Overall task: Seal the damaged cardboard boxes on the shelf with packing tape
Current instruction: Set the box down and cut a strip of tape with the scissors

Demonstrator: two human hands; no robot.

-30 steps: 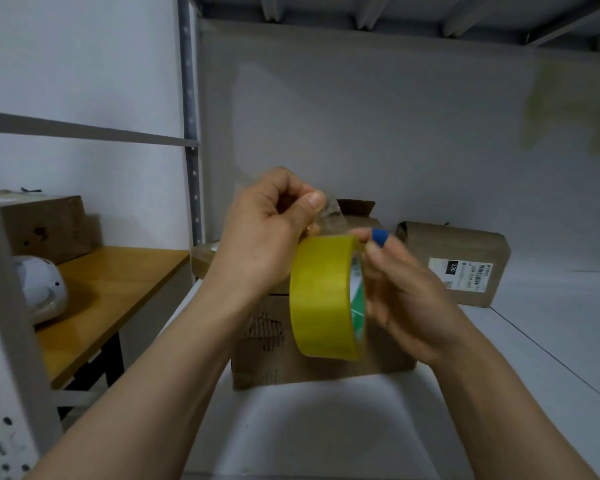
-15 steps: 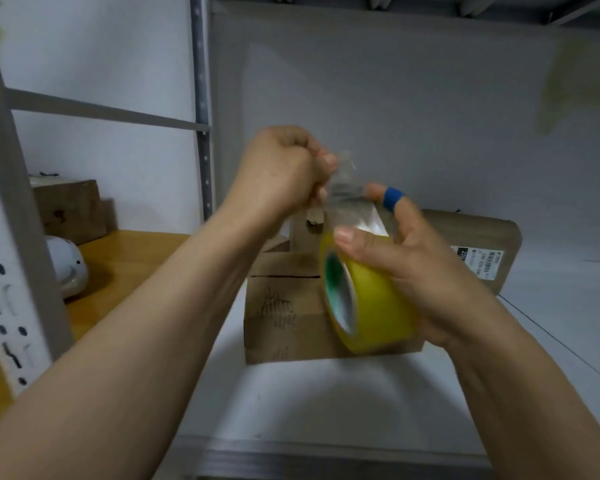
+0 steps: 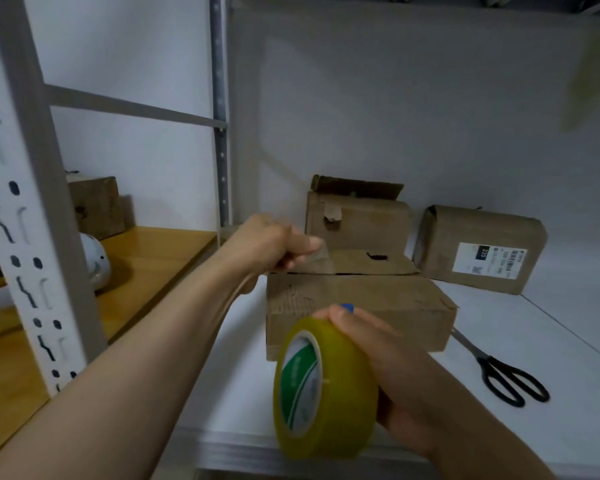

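Right hand [image 3: 402, 386] has its fingers and thumb wrapped round the yellow tape roll [image 3: 326, 393], held low and close to the camera at the front edge of the white shelf [image 3: 551, 323]. There's a blue band [image 3: 346, 307] on one fingertip. The core is printed green and white, but the writing's too blurry to read.

Left hand [image 3: 271, 244] is stretched forward, arm nearly straight, pinching the tape end [image 3: 323, 254] at the back left corner of the front box [image 3: 357, 306], with the clear strip running back over the top towards the roll.

Half a second ago both hands were up high and close together, picking at the roll; now they're well apart and lower.

Behind sits an open-flap box [image 3: 357, 216], and to the right a wrapped box [image 3: 478, 247] whose white label [image 3: 487, 258] reads "220", the rest too small to read. Black scissors [image 3: 510, 375] lie just beside the front box's right end, out of view earlier.
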